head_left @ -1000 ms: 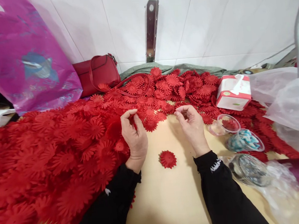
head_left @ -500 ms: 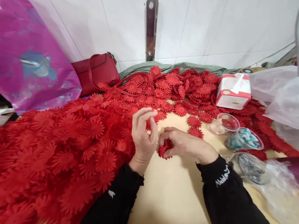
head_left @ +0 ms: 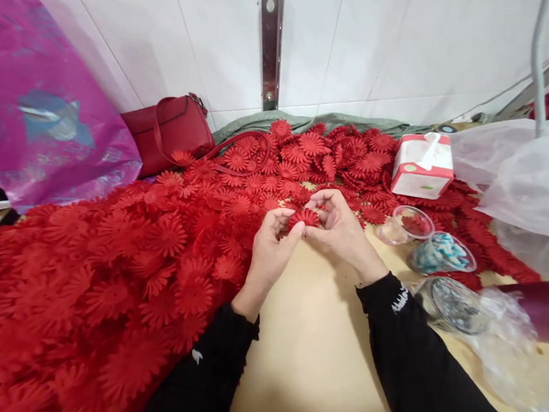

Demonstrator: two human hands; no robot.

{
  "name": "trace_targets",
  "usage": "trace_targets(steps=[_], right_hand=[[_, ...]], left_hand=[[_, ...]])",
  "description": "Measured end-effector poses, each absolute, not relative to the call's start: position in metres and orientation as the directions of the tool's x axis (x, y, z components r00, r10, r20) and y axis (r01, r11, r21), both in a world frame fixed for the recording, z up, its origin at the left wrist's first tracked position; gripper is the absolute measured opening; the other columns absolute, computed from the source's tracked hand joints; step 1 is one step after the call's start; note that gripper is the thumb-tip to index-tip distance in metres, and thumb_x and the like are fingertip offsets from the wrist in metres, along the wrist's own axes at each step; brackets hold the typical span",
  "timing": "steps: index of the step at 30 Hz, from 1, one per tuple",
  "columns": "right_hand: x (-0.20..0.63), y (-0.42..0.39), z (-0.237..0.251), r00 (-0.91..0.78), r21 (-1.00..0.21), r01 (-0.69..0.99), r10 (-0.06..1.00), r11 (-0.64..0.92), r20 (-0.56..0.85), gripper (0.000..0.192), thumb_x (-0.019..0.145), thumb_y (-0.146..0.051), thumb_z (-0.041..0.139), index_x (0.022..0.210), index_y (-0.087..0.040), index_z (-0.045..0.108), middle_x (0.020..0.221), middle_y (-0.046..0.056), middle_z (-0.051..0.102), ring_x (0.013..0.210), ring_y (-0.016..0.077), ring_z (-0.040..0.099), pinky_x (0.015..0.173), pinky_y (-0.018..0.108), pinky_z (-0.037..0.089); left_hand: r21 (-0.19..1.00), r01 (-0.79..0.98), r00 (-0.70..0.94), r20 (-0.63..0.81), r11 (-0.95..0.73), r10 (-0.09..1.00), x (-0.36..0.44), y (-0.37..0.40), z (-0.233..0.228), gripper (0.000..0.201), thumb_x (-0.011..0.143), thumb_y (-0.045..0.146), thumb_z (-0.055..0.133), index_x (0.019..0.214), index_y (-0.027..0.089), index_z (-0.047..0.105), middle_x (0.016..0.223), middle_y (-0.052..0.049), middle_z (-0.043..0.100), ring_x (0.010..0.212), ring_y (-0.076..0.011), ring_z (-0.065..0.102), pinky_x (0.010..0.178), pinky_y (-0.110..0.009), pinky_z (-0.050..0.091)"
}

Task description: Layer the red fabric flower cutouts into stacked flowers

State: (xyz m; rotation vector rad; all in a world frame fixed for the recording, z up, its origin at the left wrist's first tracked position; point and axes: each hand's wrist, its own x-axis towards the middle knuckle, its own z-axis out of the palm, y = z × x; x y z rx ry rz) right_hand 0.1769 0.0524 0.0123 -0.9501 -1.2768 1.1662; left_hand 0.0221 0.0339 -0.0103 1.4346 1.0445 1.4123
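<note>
Red fabric flower (head_left: 305, 218) sits pinched between both hands, held just above the bare tan table (head_left: 306, 332), at the near edge of the flower pile. Left hand (head_left: 272, 251) grips it from the left, thumb and fingertips closed on the petals. Right hand (head_left: 339, 229) closes on it from the right, fingers curled over the top. Whether it is one layer or several stacked cannot be told; fingers cover the centre.

Progress, as a judgement: early. The pile of loose red flowers (head_left: 116, 279) covers most of the table's left and back, large and unsorted. No separate stack of finished pieces shows near the hands, so what is done cannot be counted from here; bulk of the pile looks left to go.

Around it: clear plastic cup (head_left: 410, 225) just right of the right hand, with something red inside. Next to it a cup of blue-and-white small parts (head_left: 442, 256), then a third clear cup (head_left: 452, 305) nearer the person; contents unclear. Red-and-white tissue box (head_left: 421, 166) rests on the flowers behind the cups. Red handbag (head_left: 170, 132) against the tiled wall, strap lying over the flowers. Magenta plastic bag (head_left: 36, 106) at far left, clear plastic bags (head_left: 519, 182) at far right.
</note>
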Motion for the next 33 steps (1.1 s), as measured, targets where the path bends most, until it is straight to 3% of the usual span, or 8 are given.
trace_targets(steps=[3,5,8,11,15,28,33], right_hand=[[0.176,0.052,0.008,-0.045,-0.963,-0.048,0.962,0.267,0.269,0.057,0.067,-0.029,0.094,0.111,-0.029,0.057,0.111,0.000,0.061,0.089,0.0152,0.064,0.081,0.031,0.057],[0.175,0.052,0.007,-0.008,-0.927,0.077,0.930,0.368,0.368,0.053,0.071,-0.028,0.092,0.112,-0.030,0.060,0.116,0.002,0.061,0.093,0.0176,0.064,0.084,0.034,0.056],[0.173,0.050,0.008,0.020,-0.823,0.304,0.861,0.480,0.509,0.036,0.076,-0.028,0.089,0.107,-0.029,0.070,0.118,0.005,0.061,0.108,0.0235,0.062,0.091,0.039,0.054],[0.169,0.048,0.009,0.005,-0.777,0.377,0.838,0.503,0.545,0.017,0.083,-0.025,0.083,0.099,-0.027,0.076,0.116,0.007,0.063,0.114,0.0252,0.062,0.099,0.043,0.053],[0.164,0.046,0.008,0.034,-0.807,0.332,0.848,0.489,0.528,0.005,0.089,-0.020,0.076,0.090,-0.024,0.078,0.110,0.007,0.068,0.110,0.0226,0.066,0.104,0.043,0.052],[0.165,0.047,0.006,0.017,-0.892,0.176,0.905,0.415,0.425,0.014,0.095,-0.032,0.068,0.085,-0.022,0.070,0.095,0.004,0.070,0.091,0.0182,0.064,0.085,0.033,0.051],[0.165,0.054,-0.004,0.111,-0.959,-0.151,0.968,0.239,0.224,0.022,0.088,-0.043,0.076,0.083,-0.023,0.069,0.082,-0.002,0.065,0.077,0.0144,0.058,0.081,0.030,0.049]], left_hand=[[0.971,-0.164,0.015,0.181,-0.176,0.983,0.020,0.040,-0.013,0.032,0.086,0.029,0.076,0.113,0.020,0.063,0.104,-0.005,0.074,0.091,-0.0150,0.071,0.085,-0.030,0.058],[0.959,-0.269,0.029,0.107,-0.096,0.994,0.018,0.043,-0.013,0.037,0.083,0.028,0.079,0.116,0.020,0.065,0.104,-0.005,0.074,0.090,-0.0144,0.070,0.085,-0.030,0.057],[0.904,-0.427,0.034,0.042,-0.024,0.999,0.016,0.045,-0.013,0.036,0.079,0.030,0.084,0.111,0.021,0.071,0.099,-0.002,0.075,0.083,-0.0118,0.068,0.082,-0.028,0.055],[0.830,-0.556,0.044,-0.023,0.043,0.999,0.015,0.044,-0.011,0.032,0.074,0.032,0.090,0.098,0.020,0.073,0.089,0.002,0.074,0.075,-0.0089,0.066,0.077,-0.025,0.053],[0.784,-0.617,0.045,-0.055,0.071,0.997,0.017,0.042,-0.008,0.035,0.067,0.027,0.096,0.094,0.019,0.075,0.086,0.003,0.075,0.075,-0.0088,0.067,0.078,-0.024,0.053],[0.749,-0.650,0.060,-0.118,0.128,0.991,0.016,0.043,-0.007,0.035,0.065,0.025,0.096,0.093,0.018,0.074,0.089,0.001,0.076,0.080,-0.0107,0.070,0.083,-0.027,0.056],[0.749,-0.652,0.034,-0.126,0.117,0.991,0.016,0.041,-0.005,0.035,0.071,0.023,0.091,0.100,0.020,0.070,0.091,0.002,0.073,0.078,-0.0092,0.067,0.081,-0.025,0.054]])
